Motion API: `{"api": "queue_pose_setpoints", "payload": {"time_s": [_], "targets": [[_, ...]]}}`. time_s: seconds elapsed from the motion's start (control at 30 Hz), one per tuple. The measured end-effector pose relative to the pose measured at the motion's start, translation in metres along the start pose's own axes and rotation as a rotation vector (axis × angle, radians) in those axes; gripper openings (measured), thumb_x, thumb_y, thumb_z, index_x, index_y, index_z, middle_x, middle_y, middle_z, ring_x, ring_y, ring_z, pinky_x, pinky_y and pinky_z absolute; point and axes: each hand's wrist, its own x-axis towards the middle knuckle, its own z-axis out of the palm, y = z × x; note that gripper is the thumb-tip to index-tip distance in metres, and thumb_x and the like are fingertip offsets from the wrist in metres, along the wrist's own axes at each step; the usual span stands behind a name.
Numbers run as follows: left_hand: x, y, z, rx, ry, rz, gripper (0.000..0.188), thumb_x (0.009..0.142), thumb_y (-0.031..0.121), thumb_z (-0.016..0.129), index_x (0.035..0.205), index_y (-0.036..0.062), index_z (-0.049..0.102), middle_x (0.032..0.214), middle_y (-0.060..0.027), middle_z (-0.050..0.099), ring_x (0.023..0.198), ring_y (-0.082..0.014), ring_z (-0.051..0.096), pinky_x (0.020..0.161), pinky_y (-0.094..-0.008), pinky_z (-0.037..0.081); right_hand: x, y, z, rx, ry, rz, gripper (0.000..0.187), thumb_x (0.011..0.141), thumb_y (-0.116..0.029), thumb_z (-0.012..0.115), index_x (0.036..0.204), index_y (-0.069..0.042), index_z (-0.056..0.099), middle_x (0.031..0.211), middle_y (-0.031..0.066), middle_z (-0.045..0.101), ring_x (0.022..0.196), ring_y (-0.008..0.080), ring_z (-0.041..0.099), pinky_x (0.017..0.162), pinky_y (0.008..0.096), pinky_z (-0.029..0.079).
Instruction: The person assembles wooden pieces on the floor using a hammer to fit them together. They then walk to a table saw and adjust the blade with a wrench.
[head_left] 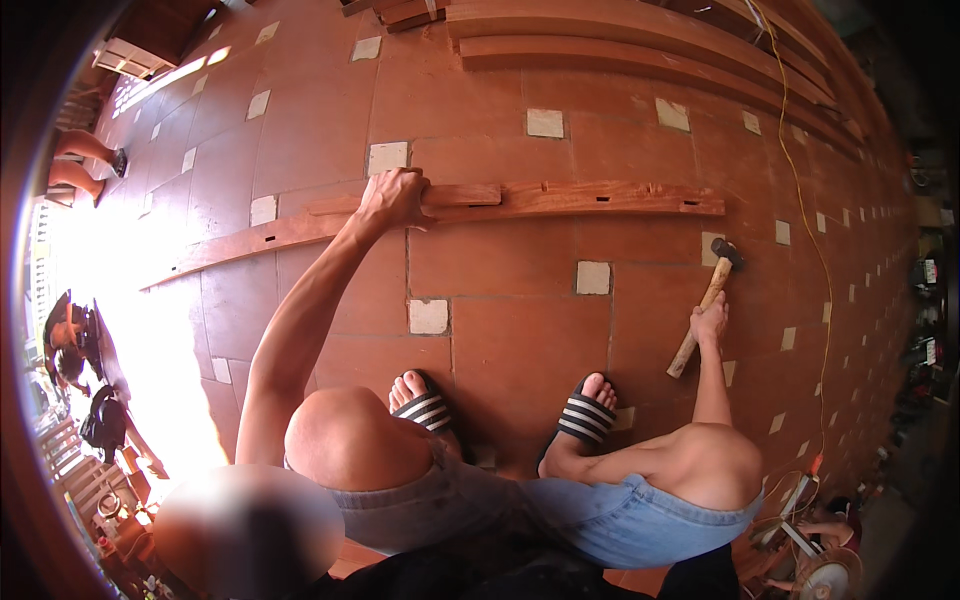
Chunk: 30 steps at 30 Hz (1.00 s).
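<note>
Person is down low on the floor, knees wide, blue denim shorts (640, 515). Black open-toed slides with white stripes (587, 417) on both feet, planted on the reddish-brown tiled floor (520, 350) with small cream square insets (593, 277).

Right hand (709, 321): fingers wrapped round the pale wooden handle of a hammer with a blocky dark head (728, 252). Handle slants, butt end toward the person, head away, over a cream inset. Head is near the beam's right end, not touching it. Can't tell whether the head rests on the floor.

Left hand (393, 199): arm stretched out, fingers clamped over a short reddish-brown wooden strip (465, 196), thumb on the near side. Can't tell if the grip also takes in the piece under or beside it.

That piece is a long reddish-brown wooden beam with dark rectangular slots (560, 203), lying on the floor crosswise in front of the feet. Strip lies lengthwise along it, left of the beam's right end; can't tell if fully on top or alongside. Beam's left end runs toward bright glare.

Off to the right, a thin yellow cable (800, 190) snakes along the floor. Farther ahead, long planed reddish-brown timbers (620, 58) lie side by side. Far left, another person's bare legs (82, 160).
</note>
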Motion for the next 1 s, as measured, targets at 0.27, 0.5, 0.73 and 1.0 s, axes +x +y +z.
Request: {"api": "queue_pose_setpoints", "payload": {"time_s": [0.27, 0.5, 0.73, 1.0], "targets": [[0.033, 0.04, -0.006, -0.1, 0.189, 0.057, 0.049, 0.068, 0.045, 0.09, 0.089, 0.0036, 0.077, 0.087, -0.0153, 0.075, 0.084, -0.0352, 0.074, 0.074, -0.0443, 0.059, -0.008, -0.002, 0.006, 0.089, -0.042, 0.017, 0.086, 0.09, -0.016, 0.071, 0.161, 0.0, 0.026, 0.16, 0.0248, 0.04, 0.153, 0.0404, 0.032, 0.125, 0.0452, 0.032], [0.066, 0.112, -0.087, -1.113, 0.322, 0.025, 0.037, 0.089, 0.037, 0.077, 0.079, 0.0032, 0.067, 0.067, -0.0045, 0.063, 0.062, -0.0129, 0.061, 0.057, -0.0304, 0.048, -0.009, 0.001, 0.001, 0.104, -0.035, -0.006, 0.083, 0.088, -0.014, 0.071, 0.159, 0.0, 0.029, 0.159, 0.0262, 0.041, 0.151, 0.0416, 0.035, 0.124, 0.0454, 0.033], [0.082, 0.126, -0.076, -1.411, 0.463, 0.129, 0.024, 0.094, 0.023, 0.069, 0.077, 0.0064, 0.061, 0.07, -0.0014, 0.059, 0.067, -0.0114, 0.057, 0.066, -0.031, 0.048, -0.018, -0.01, -0.011, 0.123, -0.035, 0.009, 0.079, 0.089, -0.011, 0.068, 0.157, 0.0, 0.032, 0.152, 0.0264, 0.044, 0.14, 0.044, 0.046, 0.117, 0.0486, 0.042], [0.093, 0.115, -0.061, -1.423, 0.459, 0.085, 0.024, 0.094, 0.022, 0.068, 0.079, 0.0044, 0.063, 0.071, -0.0032, 0.061, 0.067, -0.0131, 0.059, 0.067, -0.0312, 0.05, -0.004, 0.0, -0.013, 0.238, -0.092, -0.007, 0.077, 0.082, -0.019, 0.072, 0.149, 0.005, 0.043, 0.139, 0.0279, 0.054, 0.132, 0.0418, 0.054, 0.111, 0.0462, 0.045]]}}
